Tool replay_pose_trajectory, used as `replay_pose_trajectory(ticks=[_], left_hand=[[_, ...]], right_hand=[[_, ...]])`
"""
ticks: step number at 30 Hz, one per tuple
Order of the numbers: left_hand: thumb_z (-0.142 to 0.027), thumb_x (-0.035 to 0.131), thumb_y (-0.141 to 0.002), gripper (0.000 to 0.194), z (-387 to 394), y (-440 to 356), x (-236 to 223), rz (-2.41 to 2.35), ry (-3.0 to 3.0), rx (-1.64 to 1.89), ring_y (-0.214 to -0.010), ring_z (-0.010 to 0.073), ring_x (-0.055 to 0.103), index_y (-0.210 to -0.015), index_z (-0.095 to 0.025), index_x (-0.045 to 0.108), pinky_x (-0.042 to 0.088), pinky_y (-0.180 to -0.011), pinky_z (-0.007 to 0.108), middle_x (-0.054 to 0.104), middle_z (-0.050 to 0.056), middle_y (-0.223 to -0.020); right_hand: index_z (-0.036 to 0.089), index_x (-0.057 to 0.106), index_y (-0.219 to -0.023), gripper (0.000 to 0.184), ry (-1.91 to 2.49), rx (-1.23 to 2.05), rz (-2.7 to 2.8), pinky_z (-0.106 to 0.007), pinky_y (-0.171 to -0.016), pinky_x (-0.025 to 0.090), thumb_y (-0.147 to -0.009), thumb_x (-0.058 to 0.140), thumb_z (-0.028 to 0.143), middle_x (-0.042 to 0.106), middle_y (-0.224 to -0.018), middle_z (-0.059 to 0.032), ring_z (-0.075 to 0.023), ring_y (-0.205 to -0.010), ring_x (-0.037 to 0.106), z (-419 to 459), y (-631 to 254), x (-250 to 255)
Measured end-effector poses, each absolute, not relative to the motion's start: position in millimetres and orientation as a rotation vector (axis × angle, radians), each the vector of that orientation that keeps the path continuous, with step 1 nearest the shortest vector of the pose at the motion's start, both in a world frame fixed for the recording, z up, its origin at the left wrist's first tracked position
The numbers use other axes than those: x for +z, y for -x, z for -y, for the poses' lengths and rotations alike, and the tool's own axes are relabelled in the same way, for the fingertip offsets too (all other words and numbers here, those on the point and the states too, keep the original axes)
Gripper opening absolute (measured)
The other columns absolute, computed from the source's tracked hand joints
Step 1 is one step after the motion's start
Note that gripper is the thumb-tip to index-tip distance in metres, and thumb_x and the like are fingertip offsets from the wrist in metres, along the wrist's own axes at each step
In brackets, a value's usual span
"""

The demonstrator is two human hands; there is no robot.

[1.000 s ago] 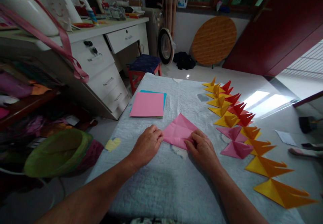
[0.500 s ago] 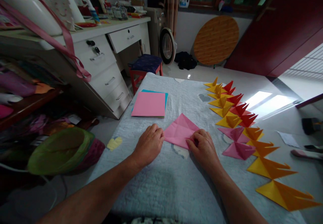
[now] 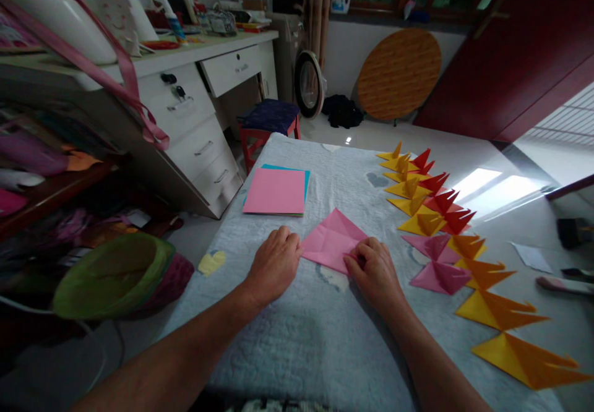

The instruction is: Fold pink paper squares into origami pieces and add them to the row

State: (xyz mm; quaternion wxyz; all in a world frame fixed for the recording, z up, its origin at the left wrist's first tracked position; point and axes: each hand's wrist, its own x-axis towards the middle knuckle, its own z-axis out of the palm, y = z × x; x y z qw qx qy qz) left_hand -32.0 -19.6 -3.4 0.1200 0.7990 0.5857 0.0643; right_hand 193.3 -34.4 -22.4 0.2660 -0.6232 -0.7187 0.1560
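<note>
The creased pink sheet (image 3: 331,239) lies near the middle of the cloth-covered worktop (image 3: 297,338), between the person's hands. The left hand (image 3: 277,260) has its fingers curled in, thumb and forefinger pinched together on the left corner; the right hand (image 3: 375,268) is closed in a tighter pinch on the near right part, hiding that end. Gripping both sides probably steadies the paper and holds it taut. The stack of square paper (image 3: 275,190) sits beyond the left hand, likely to be within reach yet out of the way, and the yellow paper birds (image 3: 487,304) stand in rows to the right, seemingly so they don't get crushed. The sheet's clear peak points away from the person; its long axis seems to run from hand to hand
</note>
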Motion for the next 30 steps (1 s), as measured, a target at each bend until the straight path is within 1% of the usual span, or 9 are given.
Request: replay_pose_trajectory(ticks=[9,16,21,25,27,28,29,30], left_hand=[[-0.022,0.048,-0.097,0.012,21.2,31.3,-4.6,-1.763,-2.357,0.174,-0.095,0.0232,0.052,-0.089,-0.018,0.056,0.046,-0.088,0.037,0.054,0.008,-0.098],[-0.019,0.045,-0.096,0.014,23.0,37.7,-6.6,-1.803,-2.365,0.212,-0.093,0.0248,0.050,-0.089,-0.018,0.057,0.045,-0.086,0.039,0.054,0.009,-0.095],[-0.018,0.045,-0.096,0.014,20.8,42.4,-9.1,-1.812,-2.403,0.222,-0.092,0.0239,0.050,-0.089,-0.019,0.057,0.044,-0.086,0.038,0.056,0.007,-0.095],[-0.018,0.043,-0.097,0.018,22.3,43.3,-3.9,-1.818,-2.435,0.359,-0.090,0.0245,0.053,-0.090,-0.018,0.059,0.045,-0.084,0.039,0.059,0.008,-0.093],[-0.019,0.041,-0.098,0.020,29.1,38.7,-1.6,-1.709,-2.509,0.496,-0.091,0.0247,0.055,-0.096,-0.017,0.061,0.046,-0.084,0.040,0.063,0.008,-0.095],[-0.018,0.039,-0.099,0.023,34.2,34.8,-1.3,-1.577,-2.587,0.543,-0.093,0.0246,0.057,-0.099,-0.018,0.062,0.046,-0.086,0.040,0.065,0.009,-0.097],[-0.017,0.038,-0.099,0.025,39.9,30.1,-1.6,-1.371,-2.677,0.559,-0.097,0.0240,0.059,-0.105,-0.018,0.063,0.046,-0.090,0.040,0.067,0.009,-0.102],[-0.017,0.038,-0.099,0.028,45.9,24.9,-2.7,-1.169,-2.746,0.559,-0.105,0.0234,0.060,-0.115,-0.017,0.061,0.046,-0.096,0.039,0.067,0.009,-0.112]], right_hand=[[0.021,0.054,-0.067,0.017,1.726,0.358,1.953,-0.036,-0.076,0.037,-0.082,0.061,0.020,0.057,-0.080,-0.0048,-0.0215,-0.079,0.050,35.0,-192.4,-23.8],[0.021,0.055,-0.068,0.016,1.702,0.338,1.943,-0.036,-0.075,0.037,-0.083,0.059,0.019,0.057,-0.081,-0.0050,-0.0212,-0.078,0.050,35.8,-191.7,-23.1],[0.021,0.055,-0.068,0.015,1.727,0.349,1.951,-0.036,-0.075,0.037,-0.083,0.061,0.020,0.057,-0.082,-0.0054,-0.0218,-0.079,0.049,35.1,-191.9,-23.0],[0.020,0.056,-0.069,0.014,1.732,0.352,1.958,-0.035,-0.076,0.037,-0.082,0.062,0.020,0.057,-0.082,-0.0059,-0.0222,-0.080,0.049,34.7,-192.2,-23.4],[0.020,0.057,-0.069,0.014,1.732,0.337,1.959,-0.035,-0.075,0.037,-0.081,0.062,0.020,0.057,-0.082,-0.0060,-0.0220,-0.079,0.049,34.8,-192.2,-24.0],[0.020,0.057,-0.068,0.014,1.733,0.328,1.957,-0.035,-0.075,0.037,-0.081,0.062,0.020,0.057,-0.082,-0.0059,-0.0219,-0.079,0.049,34.9,-192.2,-24.4],[0.020,0.057,-0.068,0.014,1.733,0.320,1.954,-0.035,-0.075,0.037,-0.081,0.062,0.021,0.057,-0.081,-0.0057,-0.0219,-0.079,0.049,35.0,-192.3,-24.9],[0.021,0.057,-0.068,0.014,1.731,0.315,1.953,-0.036,-0.075,0.037,-0.081,0.062,0.021,0.057,-0.080,-0.0055,-0.0219,-0.079,0.049,35.0,-192.3,-25.5]])
